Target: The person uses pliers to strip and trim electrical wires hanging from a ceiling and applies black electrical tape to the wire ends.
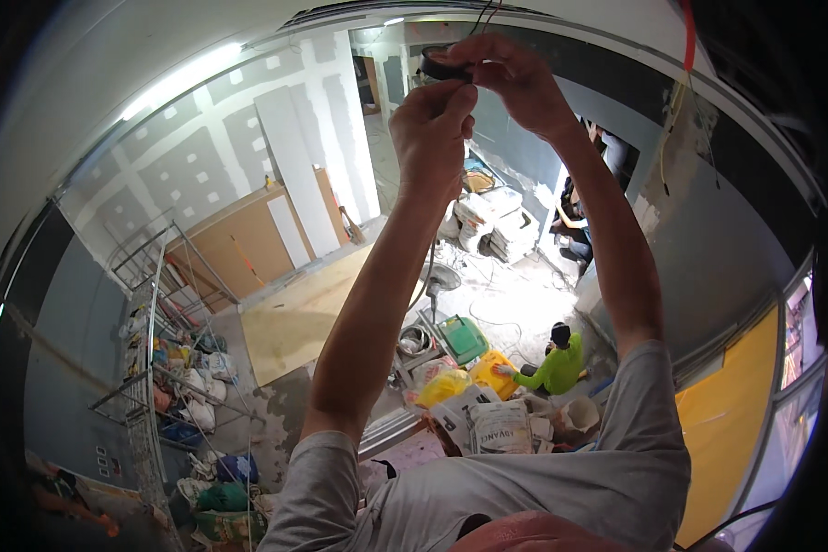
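Up near the ceiling, both my hands are raised close together. My right hand (520,87) pinches a roll of black tape (440,64) just above my left fingertips. My left hand (430,133) is closed in a pinch beside the tape; what its fingers hold is hidden. Thin black and red wires (488,13) show above the roll. A grey cable (432,262) hangs down behind my left forearm toward the floor.
Below are a scaffold frame (156,350) with piled bags, a plywood sheet (294,322), stacked sacks (501,221), a green bin (465,340) and a crouching person in lime green (561,359). Someone else shows at a doorway (575,221). A red cable (688,41) hangs at upper right.
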Demonstrator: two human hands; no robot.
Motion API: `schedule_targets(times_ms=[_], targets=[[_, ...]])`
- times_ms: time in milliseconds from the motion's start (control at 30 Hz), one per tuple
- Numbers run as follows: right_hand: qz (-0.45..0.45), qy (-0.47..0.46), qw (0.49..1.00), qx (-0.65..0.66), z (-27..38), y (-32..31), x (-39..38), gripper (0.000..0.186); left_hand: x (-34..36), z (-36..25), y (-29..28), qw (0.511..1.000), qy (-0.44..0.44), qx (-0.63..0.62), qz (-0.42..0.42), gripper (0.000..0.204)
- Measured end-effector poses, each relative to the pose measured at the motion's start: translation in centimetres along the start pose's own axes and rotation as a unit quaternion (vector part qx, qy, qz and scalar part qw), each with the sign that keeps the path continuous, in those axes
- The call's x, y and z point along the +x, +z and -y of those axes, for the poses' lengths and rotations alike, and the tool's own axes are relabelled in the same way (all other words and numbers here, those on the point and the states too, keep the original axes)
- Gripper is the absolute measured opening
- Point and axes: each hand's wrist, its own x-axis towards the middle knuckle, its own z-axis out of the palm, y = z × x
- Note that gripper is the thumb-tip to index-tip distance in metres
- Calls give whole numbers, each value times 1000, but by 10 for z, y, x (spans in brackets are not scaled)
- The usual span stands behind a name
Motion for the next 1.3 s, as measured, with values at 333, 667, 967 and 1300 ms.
schedule_targets(times_ms=[333,667,967,1300], targets=[[-123,66,966,217,7,19,3,25,12,-3,-10,1000,6,5,9,12],[-176,103,952,-227,61,48,-13,42,13,1,-12,905,237,353,-25,12],[-113,165,922,-332,63,15,-18,35,25,-5,-22,956,130,251,75,18],[-66,77,946,-309,38,3,-28,36,33,-24,-10,979,-56,166,105,24]])
